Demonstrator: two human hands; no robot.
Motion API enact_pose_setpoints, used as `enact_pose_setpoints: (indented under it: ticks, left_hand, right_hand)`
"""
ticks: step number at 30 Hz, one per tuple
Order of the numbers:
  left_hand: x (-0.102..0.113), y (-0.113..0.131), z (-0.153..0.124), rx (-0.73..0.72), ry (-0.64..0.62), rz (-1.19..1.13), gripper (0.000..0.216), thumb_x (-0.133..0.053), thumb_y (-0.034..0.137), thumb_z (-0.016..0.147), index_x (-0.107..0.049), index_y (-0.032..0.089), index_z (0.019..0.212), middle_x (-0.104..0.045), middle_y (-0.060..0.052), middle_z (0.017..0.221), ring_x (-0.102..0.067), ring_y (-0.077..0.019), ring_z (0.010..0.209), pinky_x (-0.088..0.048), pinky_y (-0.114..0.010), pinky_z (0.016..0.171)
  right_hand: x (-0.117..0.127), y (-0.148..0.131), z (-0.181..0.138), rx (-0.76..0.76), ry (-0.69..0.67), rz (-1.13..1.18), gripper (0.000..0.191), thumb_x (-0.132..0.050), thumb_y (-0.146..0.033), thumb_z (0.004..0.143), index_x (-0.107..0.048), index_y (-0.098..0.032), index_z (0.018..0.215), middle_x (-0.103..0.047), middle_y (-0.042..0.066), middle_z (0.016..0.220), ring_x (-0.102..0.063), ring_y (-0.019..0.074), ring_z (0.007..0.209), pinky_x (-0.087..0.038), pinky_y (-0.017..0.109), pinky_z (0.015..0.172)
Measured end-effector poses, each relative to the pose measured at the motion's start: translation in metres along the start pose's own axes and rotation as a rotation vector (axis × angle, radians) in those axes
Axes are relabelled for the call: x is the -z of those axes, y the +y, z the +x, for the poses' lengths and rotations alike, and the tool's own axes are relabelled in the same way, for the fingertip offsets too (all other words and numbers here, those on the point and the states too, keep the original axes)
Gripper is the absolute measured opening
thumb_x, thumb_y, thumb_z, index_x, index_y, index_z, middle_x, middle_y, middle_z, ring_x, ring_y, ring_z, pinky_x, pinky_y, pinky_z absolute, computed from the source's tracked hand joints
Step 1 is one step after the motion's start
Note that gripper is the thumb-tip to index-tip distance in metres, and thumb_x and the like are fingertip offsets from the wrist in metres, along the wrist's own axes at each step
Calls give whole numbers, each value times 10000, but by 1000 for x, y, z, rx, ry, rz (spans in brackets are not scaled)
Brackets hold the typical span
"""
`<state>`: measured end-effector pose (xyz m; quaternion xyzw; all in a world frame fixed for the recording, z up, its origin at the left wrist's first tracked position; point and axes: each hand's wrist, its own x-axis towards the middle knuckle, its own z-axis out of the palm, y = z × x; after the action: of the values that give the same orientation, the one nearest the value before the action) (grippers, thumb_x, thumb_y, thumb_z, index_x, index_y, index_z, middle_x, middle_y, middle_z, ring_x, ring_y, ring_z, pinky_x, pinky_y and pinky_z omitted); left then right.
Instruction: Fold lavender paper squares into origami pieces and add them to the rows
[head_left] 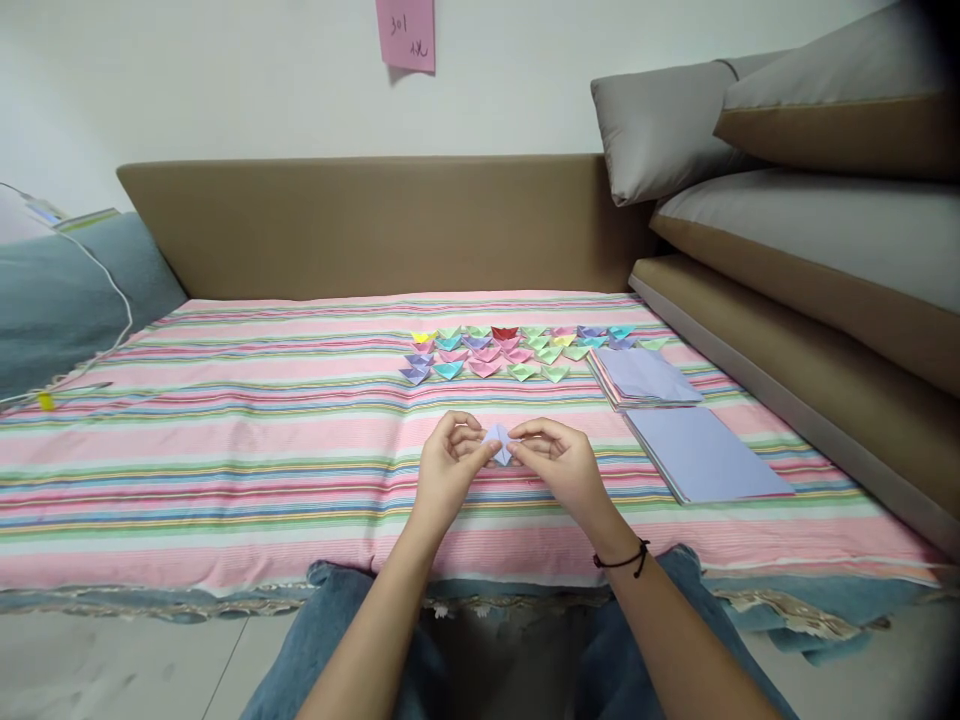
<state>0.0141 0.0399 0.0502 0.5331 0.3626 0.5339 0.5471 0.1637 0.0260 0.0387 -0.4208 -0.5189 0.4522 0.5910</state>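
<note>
A small folded piece of light purple paper [499, 436] is held up between my two hands, above the striped cloth. It has a diamond shape with a crease down its middle. My left hand [456, 450] pinches its left side between thumb and fingers. On the right side, my right hand [553, 452] grips it the same way, with a dark cord bracelet on that wrist. Beyond my hands stand several folded paper boats [485, 368] in rows, in pink, green, blue, purple, yellow and red.
To the right lie a stack of purple paper sheets [720, 455] and a second stack [649, 375] behind it. Grey and brown cushions [817, 240] are piled at the right. A brown backrest [375, 225] closes off the back. A white cable [112, 285] runs along the left.
</note>
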Motion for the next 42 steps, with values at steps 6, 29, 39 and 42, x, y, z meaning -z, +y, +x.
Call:
enact_pose_setpoints:
  ticks: [6, 29, 39, 42]
  left_hand:
    - [10, 2, 2, -55, -174, 72, 241, -766, 205, 607, -643, 151, 807, -617, -43, 892, -621, -161, 804, -529, -269, 707]
    - [4, 12, -3, -198, -122, 331, 120, -646, 269, 757, -685, 156, 754, -655, -59, 801, -612, -172, 782, -488, -270, 704]
    - [1, 3, -3, -114, 10, 143, 79, -744, 231, 643, -707, 169, 678, -696, -46, 747, -646, -179, 734, -523, -271, 665]
    - [-1, 5, -3, 0, 42, 57, 106, -763, 225, 615, -709, 159, 678, -710, -39, 718, -656, -175, 699, -535, -286, 682]
  right_hand:
    - [5, -6, 1, -9, -15, 37, 181, -701, -310, 697, -702, -186, 829, -699, 46, 830, -673, 178, 683, -571, 326, 677]
    - [6, -8, 0, 155, -90, -74, 111, -666, -288, 744, -695, -187, 706, -653, 53, 739, -613, 174, 677, -529, 300, 615]
    - [4, -7, -2, 82, -32, -7, 85, -730, -277, 669, -717, -200, 704, -704, 43, 748, -657, 194, 722, -556, 322, 675]
    - [3, -8, -2, 44, 20, 23, 74, -744, -263, 647, -723, -203, 683, -716, 35, 720, -666, 196, 700, -553, 328, 681]
